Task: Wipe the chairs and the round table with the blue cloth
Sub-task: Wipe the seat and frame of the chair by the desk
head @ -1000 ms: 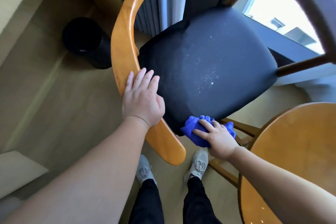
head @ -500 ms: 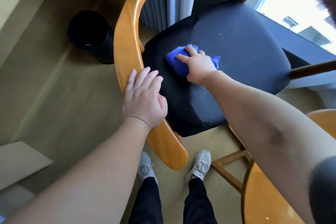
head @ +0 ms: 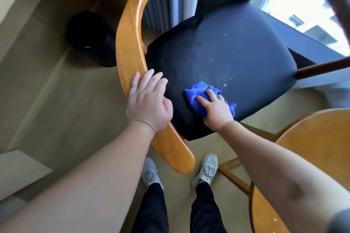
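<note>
Black trousers, grey laced sneakers

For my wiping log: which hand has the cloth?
The right hand grips the cloth on the seat; the left hand only rests flat on the wooden backrest.
</note>
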The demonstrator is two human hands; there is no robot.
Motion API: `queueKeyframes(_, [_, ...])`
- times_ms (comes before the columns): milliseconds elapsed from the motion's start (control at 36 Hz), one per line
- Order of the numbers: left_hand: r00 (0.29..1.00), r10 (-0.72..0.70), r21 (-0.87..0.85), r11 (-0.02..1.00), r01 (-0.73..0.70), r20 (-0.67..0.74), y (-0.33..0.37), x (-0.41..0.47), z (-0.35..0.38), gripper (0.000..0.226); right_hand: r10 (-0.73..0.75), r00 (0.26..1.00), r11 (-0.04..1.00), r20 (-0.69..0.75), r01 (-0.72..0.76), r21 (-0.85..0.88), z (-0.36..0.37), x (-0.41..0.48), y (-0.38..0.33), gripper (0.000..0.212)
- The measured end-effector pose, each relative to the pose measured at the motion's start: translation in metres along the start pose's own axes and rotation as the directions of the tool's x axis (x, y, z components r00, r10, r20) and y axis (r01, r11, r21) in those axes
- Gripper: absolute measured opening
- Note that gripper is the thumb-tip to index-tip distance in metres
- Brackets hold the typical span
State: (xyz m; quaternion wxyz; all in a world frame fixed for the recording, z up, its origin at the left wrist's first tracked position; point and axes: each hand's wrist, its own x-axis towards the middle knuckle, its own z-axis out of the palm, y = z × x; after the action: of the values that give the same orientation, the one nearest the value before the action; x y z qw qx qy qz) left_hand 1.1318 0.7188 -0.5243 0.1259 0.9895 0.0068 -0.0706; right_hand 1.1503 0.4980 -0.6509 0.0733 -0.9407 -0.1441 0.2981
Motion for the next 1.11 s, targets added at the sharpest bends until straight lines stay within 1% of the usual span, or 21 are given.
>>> queueKeyframes(83, [1.000, 0.014, -0.002, 1.000, -0.014, -0.003, 0.000, -0.001, 0.000, 0.049, 0.044, 0.998, 0.999, 0.037, -0.044, 0.022, 0.023, -0.046, 0.013, 0.072])
queueKeyframes(222, [0.998, 0.011, 0.033, 0.999, -0.013, 0.057, 0.000, 0.004, -0.004, 0.053, 0.110, 0.982, 0.993, 0.151, -0.114, 0.016, 0.031, -0.094, 0.017, 0.074])
queueKeyframes(278, [0.997, 0.016, 0.038, 0.999, -0.019, 0.069, -0.005, 0.013, -0.007, 0.055, 0.111, 0.984, 0.992, 0.141, -0.119, 0.050, 0.025, -0.102, 0.021, 0.075])
queueKeyframes(361, [0.998, 0.023, 0.072, 0.997, -0.027, 0.058, -0.021, 0.040, -0.014, 0.057, 0.087, 0.996, 0.990, 0.038, -0.090, 0.104, 0.006, -0.097, 0.026, 0.074])
queueKeyframes(417, [0.999, 0.025, 0.114, 0.993, -0.031, 0.047, -0.032, 0.059, -0.018, 0.056, 0.070, 0.997, 0.990, -0.034, -0.065, 0.123, -0.011, -0.083, 0.027, 0.074])
queueKeyframes(556, [0.999, 0.024, 0.148, 0.988, -0.031, 0.046, -0.036, 0.086, -0.021, 0.055, 0.040, 0.996, 0.992, -0.080, -0.030, 0.126, -0.058, -0.018, 0.025, 0.077])
queueKeyframes(806, [0.989, 0.117, 0.165, 0.978, -0.131, 0.089, -0.040, 0.119, -0.032, 0.051, -0.087, 0.992, 0.991, -0.094, 0.095, 0.089, -0.108, 0.090, 0.004, 0.076])
queueKeyframes(889, [0.988, 0.116, 0.146, 0.981, -0.129, 0.099, -0.040, 0.120, -0.034, 0.049, -0.112, 0.992, 0.992, -0.058, 0.115, 0.053, -0.123, 0.123, -0.003, 0.084])
queueKeyframes(972, [0.987, 0.113, 0.138, 0.982, -0.129, 0.113, -0.040, 0.120, -0.035, 0.048, -0.133, 0.991, 0.991, -0.021, 0.132, -0.031, -0.140, 0.155, -0.011, 0.091])
queueKeyframes(1028, [0.986, 0.113, 0.126, 0.984, -0.129, 0.123, -0.041, 0.121, -0.035, 0.048, -0.146, 0.989, 0.986, -0.018, 0.144, -0.079, -0.152, 0.175, -0.017, 0.087])
queueKeyframes(1111, [0.987, 0.107, 0.111, 0.986, -0.121, 0.122, -0.041, 0.121, -0.035, 0.048, -0.148, 0.988, 0.984, -0.031, 0.144, -0.102, -0.166, 0.199, -0.024, 0.080])
